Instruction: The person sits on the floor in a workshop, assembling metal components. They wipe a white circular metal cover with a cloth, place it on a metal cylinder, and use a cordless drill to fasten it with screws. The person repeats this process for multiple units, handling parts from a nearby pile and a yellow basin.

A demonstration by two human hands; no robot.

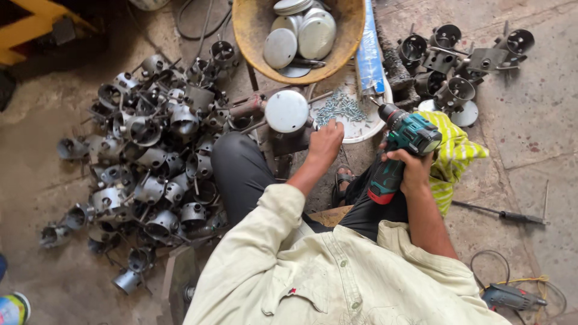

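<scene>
Stained concrete floor — metal housings, drill

A teal and black drill with a red battery base tilts bit-first toward a white plate of screws. A round grey lid lies flat on a metal part just beside them.

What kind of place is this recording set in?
Likely a small metalworking workshop, worked on the floor: a big pile of metal cups lies on the concrete floor, a basin of round lids sits ahead, and the right hand holds a cordless drill.
</scene>
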